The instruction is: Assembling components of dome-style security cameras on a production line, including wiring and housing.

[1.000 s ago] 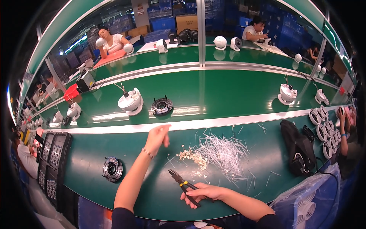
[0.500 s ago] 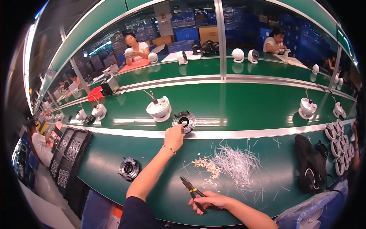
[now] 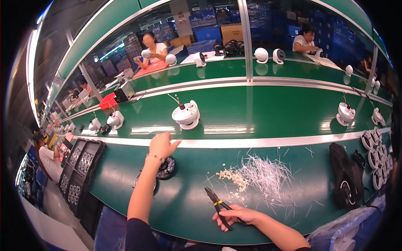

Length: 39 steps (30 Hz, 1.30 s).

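Note:
My left hand (image 3: 161, 144) hovers over the silver rail at the edge of the green belt, fingers spread and holding nothing. Just below its wrist a black round part (image 3: 167, 167) lies on the green bench. A second black round part (image 3: 142, 182) is half hidden behind my forearm. My right hand (image 3: 236, 215) rests near the bench's front edge and grips black cutting pliers with yellow marks (image 3: 217, 203), tips pointing up and left. A white round housing with wires (image 3: 186, 115) sits on the belt beyond my left hand.
A heap of thin white strips (image 3: 266, 175) and small beige bits (image 3: 232, 180) lies right of the pliers. A black bag (image 3: 345, 175) and stacked white rings (image 3: 377, 152) are at the right, black trays (image 3: 79, 167) at the left. People work across the belt.
My left hand has drawn back from the belt. The black round part it was touching there now lies on the near bench under my wrist. The right hand keeps the pliers.

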Each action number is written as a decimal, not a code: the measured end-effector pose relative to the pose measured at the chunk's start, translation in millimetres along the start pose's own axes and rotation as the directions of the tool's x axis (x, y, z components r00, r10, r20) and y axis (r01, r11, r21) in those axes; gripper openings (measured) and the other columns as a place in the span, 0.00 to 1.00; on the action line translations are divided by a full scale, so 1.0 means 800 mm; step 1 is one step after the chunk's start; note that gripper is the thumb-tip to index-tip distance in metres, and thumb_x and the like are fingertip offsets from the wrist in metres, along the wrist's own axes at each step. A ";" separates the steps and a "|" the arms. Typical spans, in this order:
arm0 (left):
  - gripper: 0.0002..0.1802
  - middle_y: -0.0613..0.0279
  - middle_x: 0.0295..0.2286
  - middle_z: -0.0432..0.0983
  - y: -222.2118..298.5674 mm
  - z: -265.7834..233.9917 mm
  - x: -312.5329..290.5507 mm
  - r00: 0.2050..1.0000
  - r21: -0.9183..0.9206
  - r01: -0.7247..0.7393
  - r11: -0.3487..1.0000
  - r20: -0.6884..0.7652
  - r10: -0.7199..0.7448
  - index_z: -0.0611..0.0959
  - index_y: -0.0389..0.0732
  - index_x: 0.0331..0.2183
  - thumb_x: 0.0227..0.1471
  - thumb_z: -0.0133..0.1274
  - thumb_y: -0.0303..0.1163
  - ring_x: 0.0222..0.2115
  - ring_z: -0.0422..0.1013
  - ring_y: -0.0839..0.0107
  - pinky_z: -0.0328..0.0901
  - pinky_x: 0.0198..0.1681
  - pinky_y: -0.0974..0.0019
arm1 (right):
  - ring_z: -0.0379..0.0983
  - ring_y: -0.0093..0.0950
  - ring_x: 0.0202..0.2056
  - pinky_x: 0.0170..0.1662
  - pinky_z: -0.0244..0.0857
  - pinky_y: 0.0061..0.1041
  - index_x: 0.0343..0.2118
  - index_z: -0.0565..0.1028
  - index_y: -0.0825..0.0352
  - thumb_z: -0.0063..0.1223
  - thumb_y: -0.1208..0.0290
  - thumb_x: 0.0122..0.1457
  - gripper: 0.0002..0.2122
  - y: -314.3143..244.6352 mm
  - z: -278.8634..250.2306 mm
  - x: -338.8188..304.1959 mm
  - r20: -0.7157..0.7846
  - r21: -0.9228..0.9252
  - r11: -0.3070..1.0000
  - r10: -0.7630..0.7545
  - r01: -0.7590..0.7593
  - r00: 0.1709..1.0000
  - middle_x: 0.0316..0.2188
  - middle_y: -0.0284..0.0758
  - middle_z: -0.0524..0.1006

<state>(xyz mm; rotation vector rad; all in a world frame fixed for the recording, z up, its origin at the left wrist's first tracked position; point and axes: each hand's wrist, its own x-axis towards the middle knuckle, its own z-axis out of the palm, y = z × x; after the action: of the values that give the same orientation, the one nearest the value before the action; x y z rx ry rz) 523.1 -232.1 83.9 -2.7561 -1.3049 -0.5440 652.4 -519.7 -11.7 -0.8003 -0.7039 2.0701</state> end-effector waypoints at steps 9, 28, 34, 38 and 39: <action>0.41 0.50 0.41 0.65 0.062 0.163 0.133 0.740 -0.750 0.479 -0.455 0.625 -0.251 0.52 0.39 0.51 0.45 0.40 0.58 0.37 0.68 0.60 0.63 0.35 0.60 | 0.71 0.24 0.29 0.32 0.66 0.20 0.40 0.65 0.73 0.43 0.62 0.54 0.18 -0.001 0.001 -0.002 0.016 -0.051 0.998 0.029 -0.028 0.999 0.28 0.33 0.70; 0.34 0.54 0.43 0.61 0.159 0.050 -0.046 0.744 -0.789 0.610 -0.069 0.541 0.393 0.54 0.43 0.50 0.38 0.33 0.15 0.41 0.65 0.59 0.70 0.35 0.58 | 0.69 0.34 0.33 0.38 0.62 0.33 0.44 0.62 0.77 0.35 0.52 0.53 0.28 -0.059 -0.028 -0.067 0.140 0.273 0.855 -0.488 0.440 0.861 0.33 0.39 0.70; 0.37 0.56 0.46 0.54 0.160 0.038 -0.066 0.719 -0.811 0.585 -0.018 0.508 0.473 0.49 0.46 0.52 0.37 0.33 0.14 0.45 0.60 0.61 0.70 0.37 0.61 | 0.69 0.36 0.33 0.38 0.62 0.34 0.44 0.62 0.77 0.29 0.51 0.55 0.28 -0.060 -0.034 -0.065 0.082 0.258 0.851 -0.491 0.457 0.867 0.33 0.40 0.70; 0.38 0.56 0.47 0.54 0.159 0.037 -0.069 0.746 -0.861 0.508 0.023 0.454 0.488 0.49 0.46 0.53 0.37 0.33 0.15 0.46 0.59 0.61 0.70 0.37 0.62 | 0.68 0.41 0.35 0.40 0.62 0.35 0.45 0.59 0.79 0.30 0.48 0.52 0.32 -0.056 -0.038 -0.062 0.041 0.259 0.857 -0.470 0.445 0.882 0.34 0.42 0.68; 0.38 0.57 0.47 0.54 0.159 0.037 -0.070 0.744 -0.873 0.485 0.049 0.441 0.501 0.48 0.47 0.53 0.37 0.33 0.16 0.46 0.58 0.62 0.70 0.37 0.62 | 0.68 0.42 0.36 0.41 0.62 0.37 0.45 0.59 0.79 0.30 0.47 0.52 0.33 -0.055 -0.039 -0.061 0.043 0.272 0.855 -0.469 0.441 0.882 0.35 0.42 0.68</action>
<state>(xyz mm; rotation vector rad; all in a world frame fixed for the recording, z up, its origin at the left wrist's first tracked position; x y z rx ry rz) 595.5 -349.8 51.3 -4.6763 -1.0665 -0.6050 719.9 -530.1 13.6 -0.3318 -0.5999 1.7259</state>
